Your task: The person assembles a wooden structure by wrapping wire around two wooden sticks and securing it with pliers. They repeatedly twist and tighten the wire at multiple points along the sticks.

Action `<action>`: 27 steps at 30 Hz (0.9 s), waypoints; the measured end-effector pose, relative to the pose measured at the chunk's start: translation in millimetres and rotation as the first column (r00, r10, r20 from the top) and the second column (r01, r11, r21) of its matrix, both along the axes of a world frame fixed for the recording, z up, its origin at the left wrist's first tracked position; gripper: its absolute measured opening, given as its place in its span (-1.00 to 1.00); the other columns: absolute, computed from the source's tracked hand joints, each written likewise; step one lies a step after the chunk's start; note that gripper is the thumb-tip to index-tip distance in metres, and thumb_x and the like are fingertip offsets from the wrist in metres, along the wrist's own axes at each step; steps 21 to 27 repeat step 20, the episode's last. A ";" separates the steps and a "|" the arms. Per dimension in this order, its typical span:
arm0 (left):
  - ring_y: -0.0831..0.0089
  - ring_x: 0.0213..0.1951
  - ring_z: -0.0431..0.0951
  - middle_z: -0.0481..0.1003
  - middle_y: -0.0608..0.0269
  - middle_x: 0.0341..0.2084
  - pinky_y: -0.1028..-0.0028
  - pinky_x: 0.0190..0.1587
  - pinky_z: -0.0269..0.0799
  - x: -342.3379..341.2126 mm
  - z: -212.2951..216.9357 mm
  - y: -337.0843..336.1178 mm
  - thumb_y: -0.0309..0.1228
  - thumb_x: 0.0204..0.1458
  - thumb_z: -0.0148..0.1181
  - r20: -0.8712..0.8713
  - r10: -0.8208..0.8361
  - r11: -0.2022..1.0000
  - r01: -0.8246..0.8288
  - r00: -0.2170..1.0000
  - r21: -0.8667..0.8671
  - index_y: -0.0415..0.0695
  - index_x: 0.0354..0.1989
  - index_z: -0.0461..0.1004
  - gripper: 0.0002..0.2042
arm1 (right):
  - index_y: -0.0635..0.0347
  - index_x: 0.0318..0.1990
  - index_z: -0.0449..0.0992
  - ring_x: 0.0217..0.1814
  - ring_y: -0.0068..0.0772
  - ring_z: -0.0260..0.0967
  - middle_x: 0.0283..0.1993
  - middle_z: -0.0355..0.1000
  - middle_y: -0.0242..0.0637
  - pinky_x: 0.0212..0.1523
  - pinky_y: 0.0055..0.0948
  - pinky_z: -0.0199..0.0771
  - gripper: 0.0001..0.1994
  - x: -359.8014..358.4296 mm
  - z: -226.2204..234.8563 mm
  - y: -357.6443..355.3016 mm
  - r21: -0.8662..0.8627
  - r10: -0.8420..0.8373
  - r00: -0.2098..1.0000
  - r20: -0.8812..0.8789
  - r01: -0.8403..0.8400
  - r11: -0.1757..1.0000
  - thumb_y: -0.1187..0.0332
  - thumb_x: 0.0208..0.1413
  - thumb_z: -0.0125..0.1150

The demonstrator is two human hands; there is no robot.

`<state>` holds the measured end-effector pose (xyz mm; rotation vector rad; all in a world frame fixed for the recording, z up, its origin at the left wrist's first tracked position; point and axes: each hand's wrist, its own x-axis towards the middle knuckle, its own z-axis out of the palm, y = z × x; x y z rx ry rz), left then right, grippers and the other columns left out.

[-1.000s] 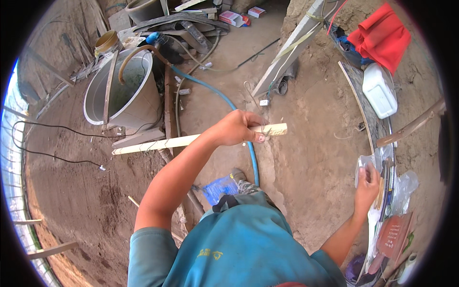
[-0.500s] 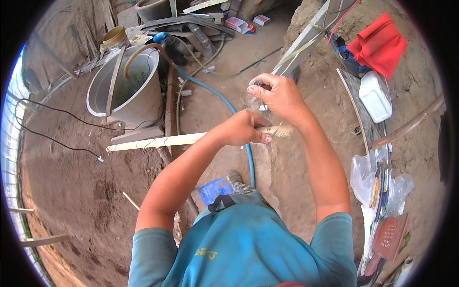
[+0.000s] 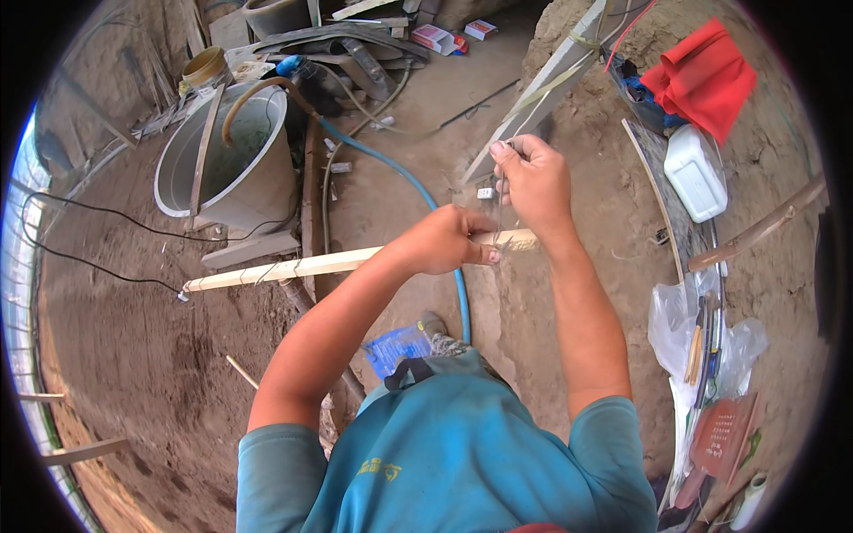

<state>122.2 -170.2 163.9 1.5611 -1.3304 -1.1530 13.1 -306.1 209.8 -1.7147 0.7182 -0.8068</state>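
My left hand [image 3: 447,240] is closed round a pale wooden strip [image 3: 329,263] near its right end. The strip reaches out to the left, its far end a little lower in the picture. Thin wire [image 3: 500,211] is wound about the strip beside my left fingertips and runs up to my right hand [image 3: 538,182]. The right thumb and fingers pinch the upper part of the wire, above the strip. More wire [image 3: 265,271] loops round the strip near its left end. My left palm hides part of the wood.
A large pale bucket [image 3: 275,191] stands at the left with a brown hose end in it. A blue hose [image 3: 418,182] crosses the floor behind the strip. A grey post [image 3: 542,89] leans at the upper right. A white jug [image 3: 697,173] and red cloth [image 3: 706,80] lie at the right.
My right hand has shifted slightly right and turned, with its fingertips drawn closer in. The strip's left end has dipped a little; my left hand keeps its hold.
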 end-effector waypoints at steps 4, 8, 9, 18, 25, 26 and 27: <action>0.47 -0.33 0.45 0.57 0.18 -0.44 0.32 -0.15 0.44 -2.9 -7.2 -3.0 -0.31 0.05 0.55 -0.026 0.020 0.997 -0.022 0.999 -0.079 -0.23 0.00 0.65 -0.62 | 0.26 -0.26 0.59 -0.52 -0.70 0.40 -0.45 0.49 -0.46 -0.58 -0.58 0.41 -0.73 -3.8 -2.4 -5.1 0.034 -0.027 0.999 -0.027 0.027 0.999 0.21 0.34 0.37; 0.52 -0.21 0.53 0.66 0.27 -0.28 0.42 -0.04 0.48 -6.4 2.7 -8.3 -0.39 0.04 0.56 0.022 0.005 1.000 -0.005 1.000 0.018 -0.29 0.10 0.62 -0.55 | 0.28 -0.22 0.60 -0.51 -0.71 0.38 -0.44 0.50 -0.46 -0.54 -0.58 0.42 -0.75 -5.8 3.6 -16.3 -0.019 0.097 0.986 -0.139 -0.101 0.995 0.24 0.34 0.37; 0.53 -0.20 0.54 0.66 0.27 -0.28 0.42 -0.03 0.48 -6.1 3.4 -10.2 -0.39 0.04 0.56 0.029 -0.014 1.000 0.014 0.999 0.020 -0.30 0.10 0.62 -0.54 | 0.29 -0.20 0.60 -0.50 -0.71 0.38 -0.42 0.50 -0.46 -0.53 -0.58 0.43 -0.76 -6.9 7.0 -18.1 -0.011 0.132 0.979 -0.157 -0.136 0.991 0.25 0.35 0.36; 0.42 -0.30 0.50 0.61 0.22 -0.40 0.32 -0.13 0.46 10.2 -11.5 -9.5 -0.19 0.04 0.56 -0.004 -0.023 0.999 0.023 1.000 -0.034 -0.23 0.02 0.66 -0.54 | 0.35 0.09 0.56 -0.41 -0.62 0.45 -0.27 0.57 -0.36 -0.34 -0.53 0.57 -0.72 -56.1 -23.2 -36.0 0.076 -0.077 0.979 0.189 0.063 0.995 0.34 0.39 0.29; 0.44 -0.20 0.58 0.70 0.15 -0.24 0.37 -0.02 0.51 12.2 -7.1 -7.8 -0.29 0.09 0.54 0.012 -0.016 0.999 0.016 1.000 -0.031 -0.21 0.07 0.67 -0.59 | 0.35 0.14 0.54 -0.42 -0.60 0.47 -0.26 0.58 -0.34 -0.32 -0.52 0.59 -0.71 -48.2 -46.7 -37.2 0.144 -0.077 0.972 0.221 0.046 0.989 0.34 0.40 0.29; 0.44 -0.20 0.58 0.70 0.15 -0.24 0.37 -0.02 0.51 12.2 -7.1 -7.8 -0.29 0.09 0.54 0.012 -0.016 0.999 0.016 1.000 -0.031 -0.21 0.07 0.67 -0.59 | 0.35 0.14 0.54 -0.42 -0.60 0.47 -0.26 0.58 -0.34 -0.32 -0.52 0.59 -0.71 -48.2 -46.7 -37.2 0.144 -0.077 0.972 0.221 0.046 0.989 0.34 0.40 0.29; 0.44 -0.20 0.58 0.70 0.15 -0.24 0.37 -0.02 0.51 12.2 -7.1 -7.8 -0.29 0.09 0.54 0.012 -0.016 0.999 0.016 1.000 -0.031 -0.21 0.07 0.67 -0.59 | 0.35 0.14 0.54 -0.42 -0.60 0.47 -0.26 0.58 -0.34 -0.32 -0.52 0.59 -0.71 -48.2 -46.7 -37.2 0.144 -0.077 0.972 0.221 0.046 0.989 0.34 0.40 0.29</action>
